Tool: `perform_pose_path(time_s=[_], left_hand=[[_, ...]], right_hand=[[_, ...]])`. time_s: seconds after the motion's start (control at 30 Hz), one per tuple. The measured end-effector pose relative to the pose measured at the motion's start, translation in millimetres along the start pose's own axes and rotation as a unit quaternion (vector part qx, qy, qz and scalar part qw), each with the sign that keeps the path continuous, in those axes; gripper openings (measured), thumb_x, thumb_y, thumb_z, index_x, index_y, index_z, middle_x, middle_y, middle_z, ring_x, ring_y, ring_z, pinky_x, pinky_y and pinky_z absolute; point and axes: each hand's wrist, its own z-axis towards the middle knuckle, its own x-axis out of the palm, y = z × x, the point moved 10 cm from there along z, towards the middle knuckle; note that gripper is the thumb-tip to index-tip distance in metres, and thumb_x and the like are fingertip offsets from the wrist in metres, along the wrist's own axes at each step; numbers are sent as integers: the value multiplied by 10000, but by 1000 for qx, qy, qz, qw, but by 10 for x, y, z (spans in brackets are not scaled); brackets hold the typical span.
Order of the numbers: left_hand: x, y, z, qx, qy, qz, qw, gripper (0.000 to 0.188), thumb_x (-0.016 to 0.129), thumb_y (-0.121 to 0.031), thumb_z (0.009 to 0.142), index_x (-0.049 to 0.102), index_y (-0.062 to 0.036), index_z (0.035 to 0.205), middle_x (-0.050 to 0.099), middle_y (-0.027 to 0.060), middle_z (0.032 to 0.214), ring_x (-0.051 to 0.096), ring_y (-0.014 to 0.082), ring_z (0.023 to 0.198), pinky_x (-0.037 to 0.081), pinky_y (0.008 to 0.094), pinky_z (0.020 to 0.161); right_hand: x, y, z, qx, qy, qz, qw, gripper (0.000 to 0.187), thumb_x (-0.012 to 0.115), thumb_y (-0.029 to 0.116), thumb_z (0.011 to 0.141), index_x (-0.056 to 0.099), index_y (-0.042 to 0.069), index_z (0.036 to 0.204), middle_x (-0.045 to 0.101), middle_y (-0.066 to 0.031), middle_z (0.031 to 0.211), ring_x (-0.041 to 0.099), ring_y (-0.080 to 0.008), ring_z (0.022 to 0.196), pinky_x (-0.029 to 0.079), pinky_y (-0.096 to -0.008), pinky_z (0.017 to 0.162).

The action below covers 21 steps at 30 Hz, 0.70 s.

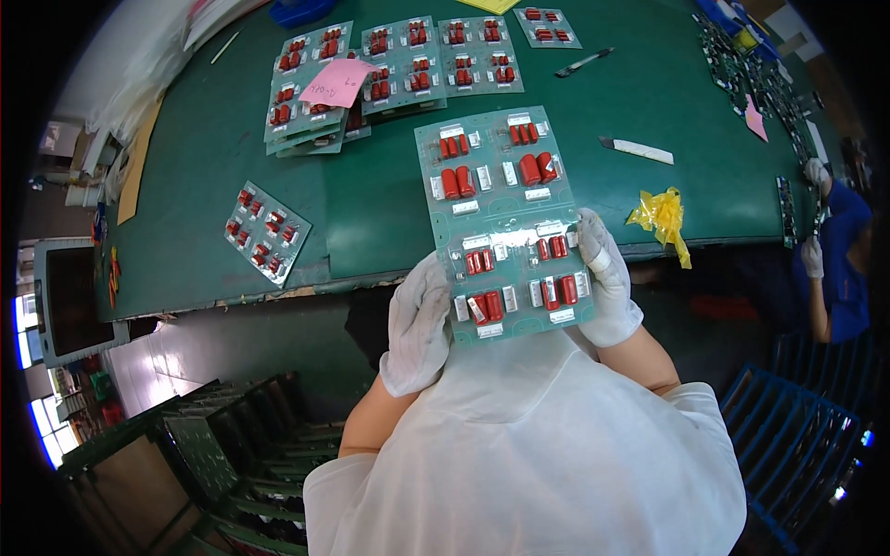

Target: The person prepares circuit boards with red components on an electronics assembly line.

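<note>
Between my two white-gloved hands I hold a large pale green circuit board panel [505, 222] with red cylindrical capacitors and white connectors on it. My left hand [419, 320] grips its lower left edge, and my right hand [607, 278] grips the lower right edge; parts of the fingers are hidden behind the panel. The panel is raised in front of my chest, its far end over the table. Beyond it lie stacked panels of the same kind [399, 69], with a pink paper note [338, 83] on top. A smaller board [267, 233] lies to the left.
On the green table [371, 204] lie a pen [584, 63], a white-handled knife [638, 150], crumpled yellow tape [662, 219] and another small board [548, 29]. At the right, a co-worker in blue [844, 250] handles dark boards. Metal racks [250, 445] stand behind on the left, blue ones [788, 454] on the right.
</note>
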Motion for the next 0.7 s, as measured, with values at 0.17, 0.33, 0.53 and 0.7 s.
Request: perform_pose_path(time_s=[0.17,0.33,0.53,0.7], left_hand=[[35,213,70,-88,24,-155,984,323,429,24,827,464,108,1137,533,243,1094,567,354,903,462,355,785],[79,335,52,-104,19,-143,984,321,456,32,818,470,108,1130,550,218,1044,577,326,838,472,338,736],[22,291,239,-104,61,-29,992,310,433,-51,893,452,103,1161,555,199,1027,581,268,836,467,324,725],[-52,284,333,-89,-6,-133,987,419,442,-194,922,416,99,1221,552,213,1081,572,247,946,435,323,837]], right_hand=[[-52,73,62,-16,-31,-27,999,265,548,249,882,481,48,1041,506,-12,981,460,-76,937,360,-230,856],[12,172,139,-31,14,-53,998,305,567,265,875,460,46,1058,502,-8,962,465,-80,916,372,-237,845],[-78,104,228,-19,14,-3,1000,301,590,244,862,457,52,1052,510,-8,983,473,-73,900,386,-236,828],[17,166,295,-26,17,-21,999,266,556,229,883,458,51,1056,508,-2,986,467,-67,914,376,-229,838]])
